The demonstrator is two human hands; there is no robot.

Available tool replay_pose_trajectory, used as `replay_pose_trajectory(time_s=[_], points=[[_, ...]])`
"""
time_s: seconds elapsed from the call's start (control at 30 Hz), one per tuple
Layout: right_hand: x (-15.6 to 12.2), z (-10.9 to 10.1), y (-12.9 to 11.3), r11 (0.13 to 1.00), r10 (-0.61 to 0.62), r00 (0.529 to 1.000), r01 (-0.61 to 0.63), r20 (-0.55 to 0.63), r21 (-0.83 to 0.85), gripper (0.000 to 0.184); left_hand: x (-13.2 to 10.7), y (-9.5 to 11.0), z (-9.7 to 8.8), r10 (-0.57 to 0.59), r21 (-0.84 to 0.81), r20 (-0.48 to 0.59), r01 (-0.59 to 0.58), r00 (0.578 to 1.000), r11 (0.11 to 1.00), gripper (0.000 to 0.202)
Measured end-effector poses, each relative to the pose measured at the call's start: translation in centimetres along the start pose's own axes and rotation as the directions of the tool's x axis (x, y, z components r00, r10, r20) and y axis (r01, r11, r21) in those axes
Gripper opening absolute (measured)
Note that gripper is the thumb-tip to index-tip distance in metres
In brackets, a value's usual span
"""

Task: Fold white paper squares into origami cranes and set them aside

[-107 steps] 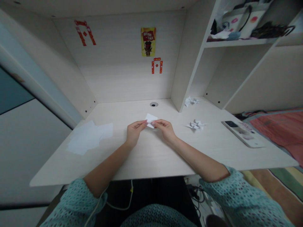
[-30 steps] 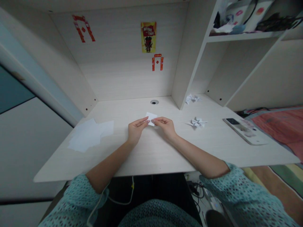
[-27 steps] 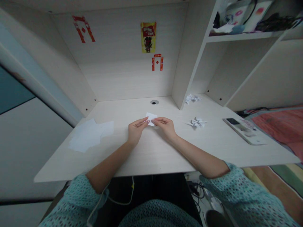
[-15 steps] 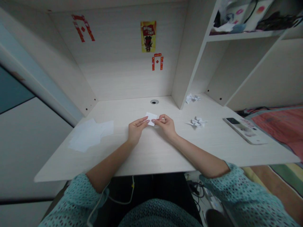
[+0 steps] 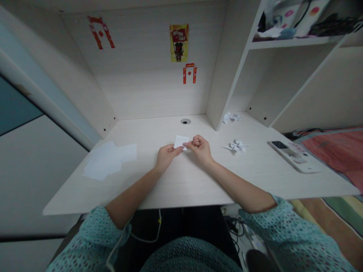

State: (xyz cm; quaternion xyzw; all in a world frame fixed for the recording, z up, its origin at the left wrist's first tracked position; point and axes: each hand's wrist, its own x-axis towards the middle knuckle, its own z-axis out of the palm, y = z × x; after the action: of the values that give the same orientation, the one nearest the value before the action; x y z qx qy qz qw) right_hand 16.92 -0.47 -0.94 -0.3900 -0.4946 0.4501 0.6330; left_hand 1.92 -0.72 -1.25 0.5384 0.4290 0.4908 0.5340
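A small folded white paper [image 5: 180, 141] lies on the pale wooden desk [image 5: 181, 181] near its middle. My left hand [image 5: 166, 157] pinches the paper's near left edge with its fingertips closed. My right hand [image 5: 200, 148] grips the paper's right edge, fingers curled into a pinch. Both forearms rest over the desk's front part.
Loose white sheets [image 5: 109, 160] lie at the left of the desk. Two folded paper figures sit to the right, one [image 5: 236, 146] on the open desk and one [image 5: 231, 117] by the shelf divider. A phone [image 5: 293, 156] lies at far right. A cable hole [image 5: 185, 121] is behind.
My left hand's fingers have curled in and drawn slightly toward me on the paper. My right hand's fingers have bunched tighter at the paper's right edge. The paper stays in place.
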Motion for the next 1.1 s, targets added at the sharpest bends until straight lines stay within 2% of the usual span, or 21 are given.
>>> replay_pose_trajectory(time_s=[0.13, 0.33, 0.5, 0.67, 0.87, 0.97, 1.1], points=[[-0.1, -0.1, 0.1, 0.997, -0.024, 1.000, 0.024, 0.010, -0.068, 0.042, 0.0, 0.3, 0.1, -0.048, -0.042, -0.010, 0.047, 0.999, 0.998, 0.034], [0.1, -0.1, 0.2, 0.999, 0.043, 0.998, -0.044, 0.043, 0.030, 0.048, 0.1, 0.3, -0.1, -0.006, -0.006, 0.001, 0.006, 1.000, 1.000, 0.033], [0.5, -0.3, 0.3, 0.997, 0.055, 0.998, -0.055, -0.007, 0.063, 0.050, 0.0, 0.2, -0.2, -0.066, -0.034, 0.066, 0.069, 0.996, 0.997, 0.034], [0.8, -0.6, 0.5, 0.997, 0.064, 0.997, -0.063, -0.041, 0.045, 0.049, -0.1, 0.4, -0.3, -0.078, -0.028, 0.109, 0.082, 0.991, 0.996, 0.034], [0.7, -0.4, 1.1, 0.996, 0.070, 0.996, -0.073, 0.058, 0.056, 0.040, 0.0, -0.2, -0.4, -0.021, -0.005, 0.050, 0.021, 0.999, 1.000, 0.035], [0.5, 0.0, 1.1, 0.990, 0.057, 0.989, -0.074, 0.137, 0.122, 0.049, 0.0, -0.4, -0.4, 0.025, 0.011, 0.033, -0.025, 0.999, 1.000, 0.036], [0.3, 0.2, 1.3, 0.990, 0.063, 0.990, -0.078, 0.125, 0.118, 0.054, -0.2, -0.4, -0.2, 0.055, 0.044, 0.055, -0.058, 0.997, 0.997, 0.038]])
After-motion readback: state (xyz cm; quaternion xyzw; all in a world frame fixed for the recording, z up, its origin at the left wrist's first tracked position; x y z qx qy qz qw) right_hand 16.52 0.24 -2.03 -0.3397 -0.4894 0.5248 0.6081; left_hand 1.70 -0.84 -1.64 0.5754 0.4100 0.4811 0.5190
